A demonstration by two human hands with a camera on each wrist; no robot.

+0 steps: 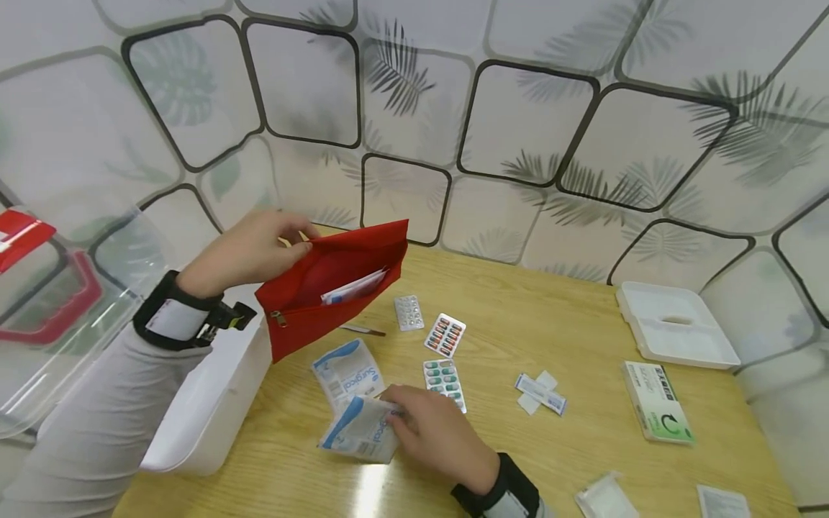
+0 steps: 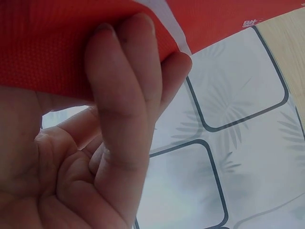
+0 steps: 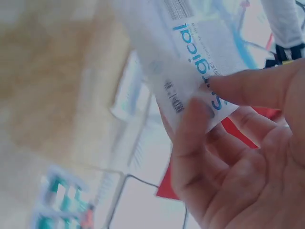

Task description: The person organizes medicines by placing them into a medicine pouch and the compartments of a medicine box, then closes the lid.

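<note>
A red zippered pouch [image 1: 304,324] hangs tilted above the table with its mouth spread, and a white packet [image 1: 352,287] shows inside it. My left hand [image 1: 259,244] pinches the pouch's upper edge; in the left wrist view the fingers [image 2: 119,95] curl over the red cloth. My right hand [image 1: 440,435] pinches one corner of a packet marked "Surgical" [image 1: 359,429], between thumb and finger in the right wrist view. Behind it on the table lies another Surgical packet [image 1: 348,374], partly overlapped by the held one.
Blister packs of pills [image 1: 445,381] lie at mid-table. Crossed small packets [image 1: 541,393], a white-green box [image 1: 658,401] and a white tray [image 1: 676,327] are to the right. A white bin [image 1: 223,403] stands at left, beside a clear lid [image 1: 116,288]. Another packet [image 1: 606,496] lies near the front.
</note>
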